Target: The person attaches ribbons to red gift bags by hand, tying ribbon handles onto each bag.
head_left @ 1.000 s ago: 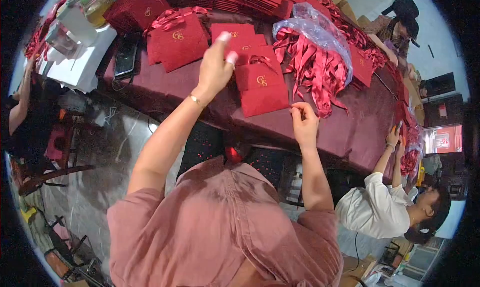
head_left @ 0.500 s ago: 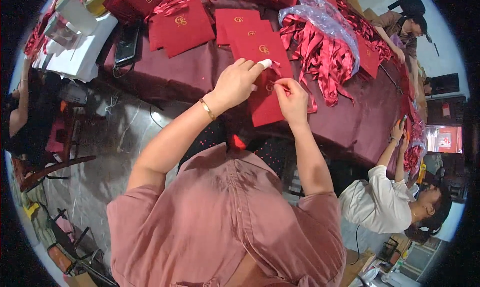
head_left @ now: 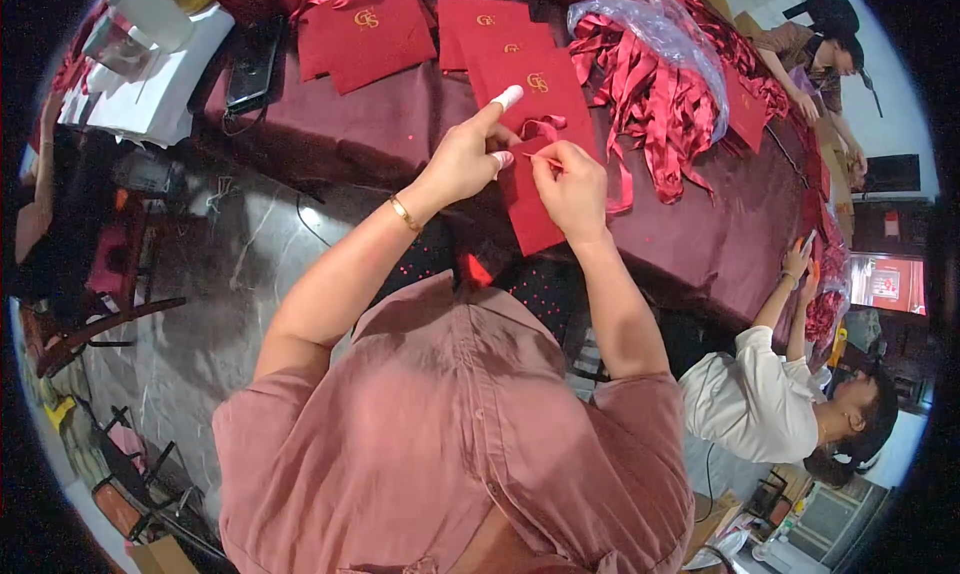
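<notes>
A flat red paper bag (head_left: 533,222) with a red ribbon (head_left: 543,127) looped at its upper part lies before me on the cloth. At its left edge is my left hand (head_left: 465,164), closed on it with the thumb near the rim. Its index finger, in a white finger cover, stretches forward, and some fingers are hidden. My right hand (head_left: 572,192) is over the bag's right side, finger and thumb pinched on a thin end that looks like the ribbon's. More ribbon hangs beside that hand. Red bags (head_left: 535,74) with gold print overlap just beyond.
Beyond lie more red bags (head_left: 375,44) and a clear plastic bag (head_left: 640,19) spilling ribbons (head_left: 655,124). A phone (head_left: 252,69) and a white stack (head_left: 140,94) with containers are left. Two people (head_left: 760,404) (head_left: 815,64) work along the table's right side.
My left index finger has lifted off the ribbon and now points forward. My right hand's pinch has shifted slightly left, and the ribbon loop shows more clearly.
</notes>
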A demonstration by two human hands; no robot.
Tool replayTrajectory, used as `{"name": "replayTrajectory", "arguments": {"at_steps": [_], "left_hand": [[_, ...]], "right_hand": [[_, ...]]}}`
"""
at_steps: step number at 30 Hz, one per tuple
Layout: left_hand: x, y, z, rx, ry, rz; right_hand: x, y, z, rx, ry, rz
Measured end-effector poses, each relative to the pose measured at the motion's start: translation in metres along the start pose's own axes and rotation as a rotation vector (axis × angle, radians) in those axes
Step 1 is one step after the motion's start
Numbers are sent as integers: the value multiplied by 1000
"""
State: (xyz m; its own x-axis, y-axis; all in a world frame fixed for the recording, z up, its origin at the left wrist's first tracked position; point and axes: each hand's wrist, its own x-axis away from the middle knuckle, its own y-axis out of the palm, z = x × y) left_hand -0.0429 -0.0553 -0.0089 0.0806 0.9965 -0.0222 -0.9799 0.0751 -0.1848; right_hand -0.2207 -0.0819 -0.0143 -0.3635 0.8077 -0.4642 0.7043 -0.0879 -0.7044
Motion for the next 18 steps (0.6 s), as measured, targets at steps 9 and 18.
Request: {"name": "replayTrajectory", "arguments": {"at_steps": [9,18], "left_hand": [[5,8,8,-209,152,121],[5,14,-1,-297,258,210]], "right_hand": [[4,3,-17,227,-53,-28],[0,-9,-6,176,-28,-155]]}}
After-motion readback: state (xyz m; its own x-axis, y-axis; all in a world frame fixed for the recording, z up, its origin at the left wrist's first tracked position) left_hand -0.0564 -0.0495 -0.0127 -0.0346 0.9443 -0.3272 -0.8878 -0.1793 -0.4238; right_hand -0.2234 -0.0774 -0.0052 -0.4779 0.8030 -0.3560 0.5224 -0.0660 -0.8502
